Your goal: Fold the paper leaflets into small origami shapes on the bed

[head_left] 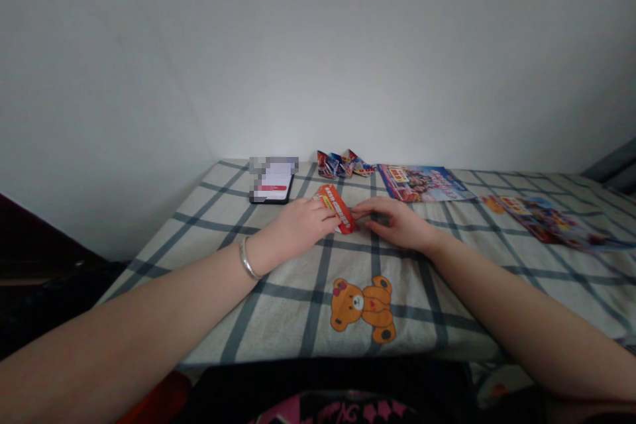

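Observation:
A small folded piece of orange-red printed paper [336, 206] lies on the checked cloth [447, 265] in front of me. My left hand [298, 225], with a silver bracelet on its wrist, has its fingers closed on the paper's left side. My right hand [397, 222] pinches the paper's right end against the cloth. Both forearms reach forward over the cloth.
A black phone [272, 182] with a lit screen lies behind the hands. Folded paper shapes [345, 164] sit by the wall. Two colourful leaflets [422, 183] [546, 220] lie to the right. A bear print [365, 308] marks the cloth near me. White walls close the far side and the left.

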A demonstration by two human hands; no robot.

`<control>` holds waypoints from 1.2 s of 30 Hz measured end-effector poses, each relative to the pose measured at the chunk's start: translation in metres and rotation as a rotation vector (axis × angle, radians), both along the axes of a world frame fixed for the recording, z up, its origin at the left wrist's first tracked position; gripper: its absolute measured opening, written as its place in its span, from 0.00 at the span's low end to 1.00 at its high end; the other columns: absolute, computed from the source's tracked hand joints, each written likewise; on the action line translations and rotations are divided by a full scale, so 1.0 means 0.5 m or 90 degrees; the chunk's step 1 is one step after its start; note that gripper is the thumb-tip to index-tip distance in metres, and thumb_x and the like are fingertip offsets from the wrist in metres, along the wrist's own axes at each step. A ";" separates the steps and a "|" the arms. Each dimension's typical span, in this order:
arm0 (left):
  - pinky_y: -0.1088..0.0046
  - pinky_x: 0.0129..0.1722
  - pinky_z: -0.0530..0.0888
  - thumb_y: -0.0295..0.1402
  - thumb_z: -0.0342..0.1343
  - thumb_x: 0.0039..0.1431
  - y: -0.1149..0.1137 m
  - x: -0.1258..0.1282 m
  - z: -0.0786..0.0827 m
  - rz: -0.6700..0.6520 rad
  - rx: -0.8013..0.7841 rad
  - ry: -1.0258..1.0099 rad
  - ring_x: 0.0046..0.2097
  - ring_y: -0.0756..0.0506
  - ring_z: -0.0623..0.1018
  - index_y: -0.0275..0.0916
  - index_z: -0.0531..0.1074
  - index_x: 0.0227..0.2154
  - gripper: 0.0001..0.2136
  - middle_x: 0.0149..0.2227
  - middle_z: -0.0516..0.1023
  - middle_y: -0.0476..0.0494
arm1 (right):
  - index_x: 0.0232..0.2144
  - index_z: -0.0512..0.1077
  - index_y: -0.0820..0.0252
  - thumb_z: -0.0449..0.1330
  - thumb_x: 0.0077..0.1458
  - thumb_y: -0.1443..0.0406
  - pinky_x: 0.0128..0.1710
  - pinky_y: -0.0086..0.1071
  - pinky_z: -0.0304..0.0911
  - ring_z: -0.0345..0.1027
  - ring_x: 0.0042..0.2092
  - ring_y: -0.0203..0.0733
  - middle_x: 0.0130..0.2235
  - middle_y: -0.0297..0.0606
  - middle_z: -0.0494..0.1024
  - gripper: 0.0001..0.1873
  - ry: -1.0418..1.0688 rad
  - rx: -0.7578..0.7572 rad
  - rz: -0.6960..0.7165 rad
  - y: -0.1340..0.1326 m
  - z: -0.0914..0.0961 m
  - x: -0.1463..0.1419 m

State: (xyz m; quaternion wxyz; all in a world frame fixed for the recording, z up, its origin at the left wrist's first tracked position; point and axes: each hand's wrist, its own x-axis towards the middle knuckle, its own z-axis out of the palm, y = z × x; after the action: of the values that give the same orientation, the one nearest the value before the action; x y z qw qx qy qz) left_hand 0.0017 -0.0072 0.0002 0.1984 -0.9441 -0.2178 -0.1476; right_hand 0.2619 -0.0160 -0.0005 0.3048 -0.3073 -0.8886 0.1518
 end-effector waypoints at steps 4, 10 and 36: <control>0.67 0.36 0.71 0.22 0.50 0.64 -0.010 0.005 0.005 -0.025 0.026 0.000 0.38 0.43 0.76 0.35 0.74 0.39 0.08 0.35 0.79 0.42 | 0.49 0.73 0.55 0.57 0.57 0.71 0.54 0.44 0.66 0.72 0.50 0.42 0.46 0.40 0.80 0.18 -0.015 0.033 -0.008 -0.002 0.001 -0.004; 0.67 0.32 0.72 0.22 0.44 0.64 -0.008 0.000 -0.001 -0.012 0.041 0.006 0.33 0.44 0.75 0.35 0.72 0.32 0.11 0.30 0.76 0.42 | 0.48 0.73 0.56 0.57 0.56 0.71 0.53 0.43 0.67 0.72 0.50 0.42 0.46 0.40 0.80 0.18 -0.034 0.041 -0.035 0.009 -0.006 0.004; 0.59 0.58 0.69 0.22 0.47 0.65 0.017 -0.008 -0.006 -0.123 -0.356 -0.297 0.56 0.46 0.71 0.41 0.72 0.39 0.10 0.50 0.74 0.44 | 0.44 0.77 0.56 0.59 0.60 0.66 0.54 0.46 0.67 0.70 0.53 0.47 0.52 0.38 0.79 0.11 -0.179 0.266 -0.022 0.015 0.001 0.008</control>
State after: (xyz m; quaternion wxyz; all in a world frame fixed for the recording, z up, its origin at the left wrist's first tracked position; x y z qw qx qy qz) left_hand -0.0024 0.0016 -0.0027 -0.1367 -0.9191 -0.1991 -0.3114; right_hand 0.2658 -0.0083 0.0002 0.2380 -0.2704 -0.9290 -0.0847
